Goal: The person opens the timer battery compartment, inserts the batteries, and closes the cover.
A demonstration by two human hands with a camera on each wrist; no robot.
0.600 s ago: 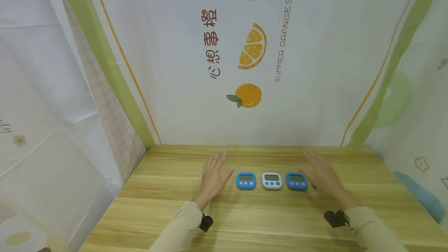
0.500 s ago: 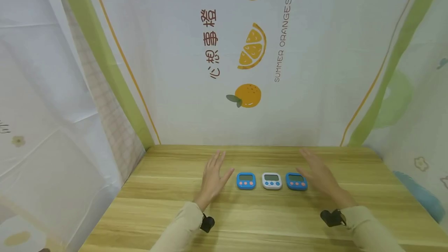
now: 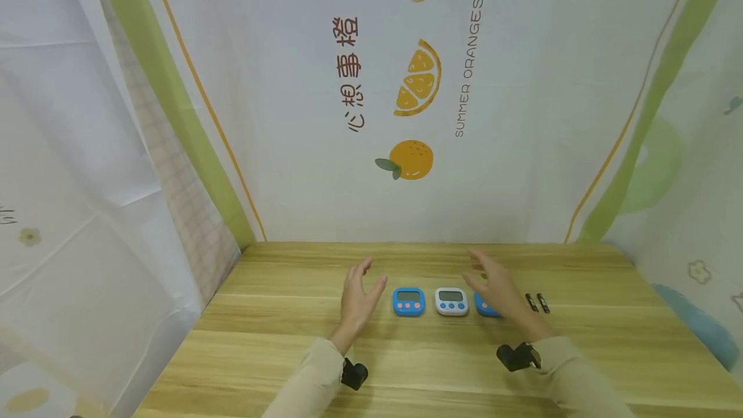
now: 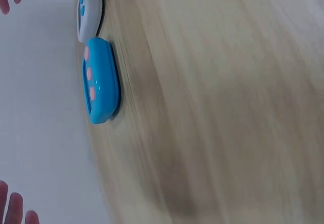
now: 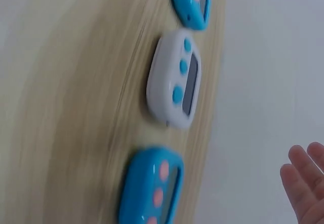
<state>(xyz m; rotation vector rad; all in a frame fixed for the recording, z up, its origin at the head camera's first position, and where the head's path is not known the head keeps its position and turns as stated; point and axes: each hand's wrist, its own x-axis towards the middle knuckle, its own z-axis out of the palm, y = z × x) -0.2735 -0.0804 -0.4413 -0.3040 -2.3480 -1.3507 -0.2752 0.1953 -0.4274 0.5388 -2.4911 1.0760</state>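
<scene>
Three small digital timers stand in a row on the wooden table. The left blue timer (image 3: 409, 302) has pink buttons, and the white timer (image 3: 451, 302) in the middle has blue ones. My right hand (image 3: 495, 286) hovers over the right blue timer (image 3: 485, 306) and covers part of it, fingers spread and slightly bent, holding nothing. To the left of the row, my left hand (image 3: 358, 302) is held in the air with loosely bent fingers and thumb apart, also holding nothing. In the right wrist view, the fingers (image 5: 304, 171) of my right hand show at the lower right.
Two dark batteries (image 3: 537, 303) lie side by side right of the timers. The wooden table (image 3: 429, 366) ends at a white cloth backdrop (image 3: 302, 186) printed with oranges. More cloth (image 3: 75, 147) hangs at both sides.
My right hand has moved left over the right blue timer, uncovering the batteries. My left hand has shifted slightly right and its fingers have bent. The timers have stayed in place.
</scene>
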